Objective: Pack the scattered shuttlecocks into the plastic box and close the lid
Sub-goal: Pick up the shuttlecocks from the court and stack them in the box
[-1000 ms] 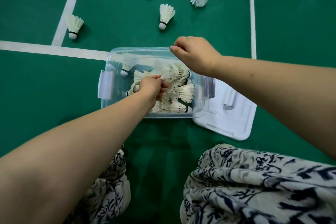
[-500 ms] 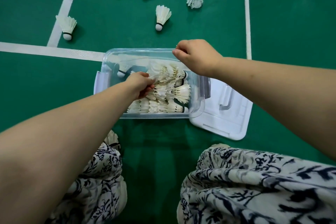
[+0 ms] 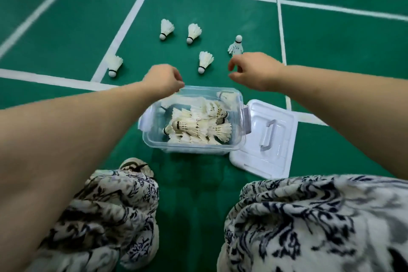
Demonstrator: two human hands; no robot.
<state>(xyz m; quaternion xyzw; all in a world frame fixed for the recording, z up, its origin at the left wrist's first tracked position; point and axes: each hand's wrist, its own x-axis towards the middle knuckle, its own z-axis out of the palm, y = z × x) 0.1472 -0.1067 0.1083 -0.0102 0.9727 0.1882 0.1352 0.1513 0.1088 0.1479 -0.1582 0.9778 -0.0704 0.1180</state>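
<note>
Now, far-left shuttlecock (image 3: 114, 64): on the floor (image 3: 66, 28), by a white line (image 3: 125, 26).
Left hand (image 3: 162, 80): over the far left corner of the box (image 3: 198, 150), fingers curled under, blurred; hold cannot be told.
Box contents: a heap of shuttlecocks (image 3: 198, 127).
Floor shuttlecocks (image 3: 205, 60): four beyond the box.
Right hand (image 3: 254, 72): thumb and fingers parted, empty, near the upright one.
Lid (image 3: 276, 161): flat, just right of the box.

Cream trousers (image 3: 309, 223) with dark blue-black leafy print, bare forearms (image 3: 92, 130).
</note>
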